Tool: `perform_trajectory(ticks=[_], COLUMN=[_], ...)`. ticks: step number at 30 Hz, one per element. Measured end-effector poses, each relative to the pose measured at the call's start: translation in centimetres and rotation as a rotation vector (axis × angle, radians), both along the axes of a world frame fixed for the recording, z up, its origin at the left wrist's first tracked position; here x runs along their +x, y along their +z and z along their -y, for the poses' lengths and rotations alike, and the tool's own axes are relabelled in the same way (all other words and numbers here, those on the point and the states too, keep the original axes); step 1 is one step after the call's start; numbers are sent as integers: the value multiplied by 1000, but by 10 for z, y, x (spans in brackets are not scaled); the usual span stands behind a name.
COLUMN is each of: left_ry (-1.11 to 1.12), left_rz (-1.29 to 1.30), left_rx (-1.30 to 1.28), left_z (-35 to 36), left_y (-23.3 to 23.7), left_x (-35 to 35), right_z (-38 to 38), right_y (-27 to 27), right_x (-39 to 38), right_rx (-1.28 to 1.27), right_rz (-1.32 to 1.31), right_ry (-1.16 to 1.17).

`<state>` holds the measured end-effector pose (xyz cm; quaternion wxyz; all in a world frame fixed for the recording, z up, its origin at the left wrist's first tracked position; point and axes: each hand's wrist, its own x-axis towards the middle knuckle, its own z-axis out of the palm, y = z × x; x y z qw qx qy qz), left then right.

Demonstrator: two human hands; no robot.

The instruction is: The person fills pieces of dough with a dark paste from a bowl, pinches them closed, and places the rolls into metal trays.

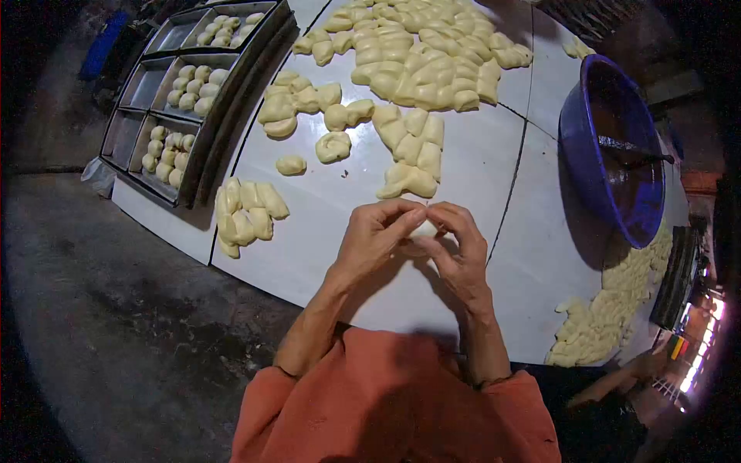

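Both hands meet above the white table, close to its front edge. My left hand and my right hand pinch a small pale piece of dough between their fingertips, and the fingers hide part of it. Just beyond them lies a strip of joined dough pieces. Farther left on the table are a round flattened piece, a small lone piece and a cluster of dough pieces.
Divided metal trays with dough balls stand at the left. A large dough mass covers the far table. A blue-purple basin with dark contents stands right, near more dough. Another person's arm shows lower right.
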<state>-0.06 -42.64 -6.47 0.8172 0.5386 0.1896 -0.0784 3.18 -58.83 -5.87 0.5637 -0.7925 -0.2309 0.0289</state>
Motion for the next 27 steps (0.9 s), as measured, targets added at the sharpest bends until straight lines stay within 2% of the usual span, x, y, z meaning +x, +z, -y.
perform_trajectory(ticks=[3,4,5,8,10,13,15,17,21,23,25,26,27], left_ry=[-90,-76,11,114,120,38,-11,-79,-101,-102,-105,-105,-100], left_rz=[-9,-84,-42,36,155,273,339,324,349,341,311,312,319], left_rx=[435,463,550,643,805,1097,1251,1249,1324,1305,1271,1251,1262], left_z=[-4,-5,-6,-18,-23,-25,-20,-16,-17,-19,-22,-23,-24], left_y=[0,-1,-5,-30,-32,-22,-15,-14,-26,-28,-26,-31,-31], left_x=[-3,-2,-2,-6,-1,11,21,30,30,28,25,25,24], right_z=[10,10,13,12,6,-8,-15,-20,-8,3,21,32,41], right_y=[-18,-15,-17,-20,-21,-21,-23,-35,-47,-51,-39,-30,-36], right_x=[-4,0,3,7,15,32,44,52,53,47,37,37,34], right_rx=[17,-127,-316,-239,-190,-263,-417,-501,-281,-48,297,320,446], right_rz=[-325,-318,-172,-253,-300,-115,107,261,4,-154,-715,-682,-723], right_ry=[-64,-26,42,-33,-127,-160,-77,-10,-19,-92,-193,-183,-216])
